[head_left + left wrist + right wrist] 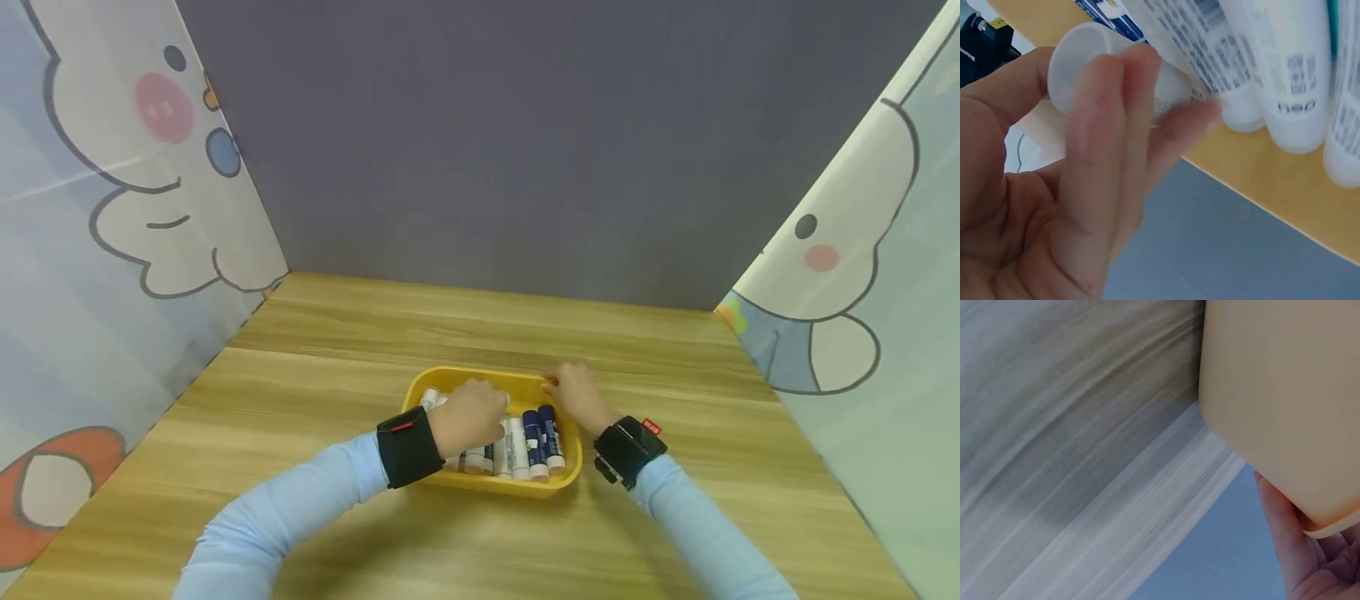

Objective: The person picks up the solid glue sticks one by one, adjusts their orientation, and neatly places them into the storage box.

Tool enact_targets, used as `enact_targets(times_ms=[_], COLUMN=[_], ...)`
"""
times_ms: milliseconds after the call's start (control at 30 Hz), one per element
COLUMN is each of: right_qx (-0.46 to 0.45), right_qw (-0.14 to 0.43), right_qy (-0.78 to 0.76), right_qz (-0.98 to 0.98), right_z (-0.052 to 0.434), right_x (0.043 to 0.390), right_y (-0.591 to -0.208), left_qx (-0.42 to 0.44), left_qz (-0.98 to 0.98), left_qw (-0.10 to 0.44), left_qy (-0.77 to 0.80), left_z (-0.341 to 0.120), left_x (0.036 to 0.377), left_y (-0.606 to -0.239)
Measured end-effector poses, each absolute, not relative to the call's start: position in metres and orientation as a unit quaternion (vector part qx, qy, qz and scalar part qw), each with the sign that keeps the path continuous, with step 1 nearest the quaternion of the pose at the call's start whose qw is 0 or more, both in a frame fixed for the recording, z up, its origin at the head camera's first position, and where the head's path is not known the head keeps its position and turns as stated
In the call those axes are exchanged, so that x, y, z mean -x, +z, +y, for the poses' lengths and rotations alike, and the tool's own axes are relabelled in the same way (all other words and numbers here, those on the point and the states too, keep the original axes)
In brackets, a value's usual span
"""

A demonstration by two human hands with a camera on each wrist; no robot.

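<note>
A yellow basket (525, 490) holds a row of glue sticks. Most are white, like the one (518, 450) near the middle; two dark blue ones (534, 442) with white ends lie toward the right. My left hand (472, 412) is over the basket. Its thumb and fingers pinch a white glue stick (1079, 65), its round hollow end turned to the left wrist camera and its far part hidden by the fingers. At the far right corner, my right hand (576, 396) grips the basket's rim, thumb outside the wall in the right wrist view.
The basket stands on a wood-grain table (337, 375). A dark grey panel (487, 150) rises behind the table. Cartoon-printed sheets (112, 250) hang along the left and right sides.
</note>
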State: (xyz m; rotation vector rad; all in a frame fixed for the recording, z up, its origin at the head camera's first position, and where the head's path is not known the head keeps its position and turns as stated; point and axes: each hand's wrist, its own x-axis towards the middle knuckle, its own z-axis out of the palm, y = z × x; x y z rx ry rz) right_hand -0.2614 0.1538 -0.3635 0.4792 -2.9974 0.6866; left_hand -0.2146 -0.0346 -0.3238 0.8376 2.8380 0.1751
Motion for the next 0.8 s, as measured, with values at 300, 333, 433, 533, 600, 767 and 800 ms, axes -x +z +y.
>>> enact_targets(times_ms=[300,333,433,533,600,767,800], right_qx=[-0.151,-0.152,-0.150,-0.149,-0.150,-0.161,-0.165], right_qw=[0.025,0.023,0.016,0.016,0.022,0.038,0.035], right_qy=[0.187,0.184,0.190,0.197,0.197,0.179,0.173], right_qz=[-0.970,-0.971,-0.970,-0.969,-0.969,-0.970,-0.970], right_z=[0.153,0.152,0.150,0.149,0.150,0.151,0.150], right_x=[0.259,0.259,0.256,0.252,0.251,0.252,0.252], right_y=[-0.361,-0.361,-0.362,-0.362,-0.362,-0.360,-0.360], left_qx=[-0.271,-0.270,-0.277,-0.287,-0.296,-0.331,-0.337], left_qz=[0.950,0.950,0.949,0.947,0.946,0.940,0.939], left_qw=[0.128,0.129,0.127,0.117,0.107,0.063,0.048], left_qy=[0.088,0.087,0.088,0.088,0.080,0.049,0.044], left_z=[-0.040,-0.042,-0.046,-0.051,-0.054,-0.063,-0.066], left_x=[0.197,0.194,0.187,0.182,0.180,0.183,0.184], left_y=[-0.319,-0.318,-0.315,-0.313,-0.310,-0.305,-0.305])
